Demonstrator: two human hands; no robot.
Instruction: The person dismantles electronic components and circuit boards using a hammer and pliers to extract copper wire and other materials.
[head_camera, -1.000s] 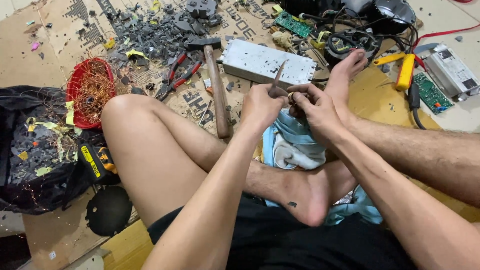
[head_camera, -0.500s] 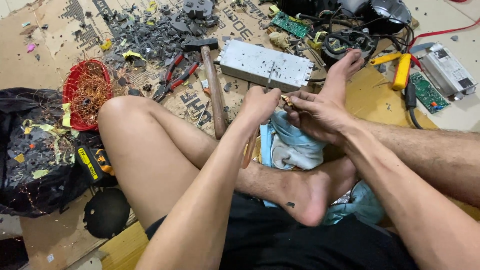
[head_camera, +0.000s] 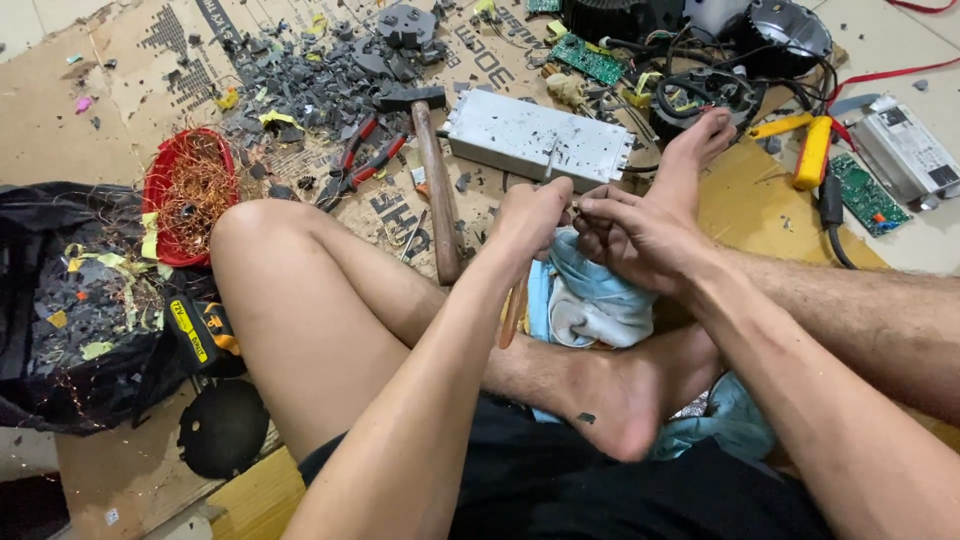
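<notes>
I sit on the floor with my legs crossed, and both hands meet above a blue and white cloth (head_camera: 590, 295) that lies over my foot. My left hand (head_camera: 535, 215) grips a tool with a wooden handle (head_camera: 513, 312), which hangs down below the fist. My right hand (head_camera: 632, 238) pinches a small brassy piece (head_camera: 575, 208) right against the left hand's fingers. Fingers hide the tool's tip and most of the small piece.
A hammer (head_camera: 437, 195) and a grey metal box (head_camera: 540, 142) lie just beyond my hands. Red-handled pliers (head_camera: 365, 160), dark broken bits, a red basket of copper wire (head_camera: 188, 190), a black bag (head_camera: 70, 310), circuit boards (head_camera: 865, 195) and a yellow tool (head_camera: 812, 150) lie around.
The tool in my left hand has turned: its metal end pointed up before, and now the wooden handle hangs downward. Both hands stayed together over the cloth.
</notes>
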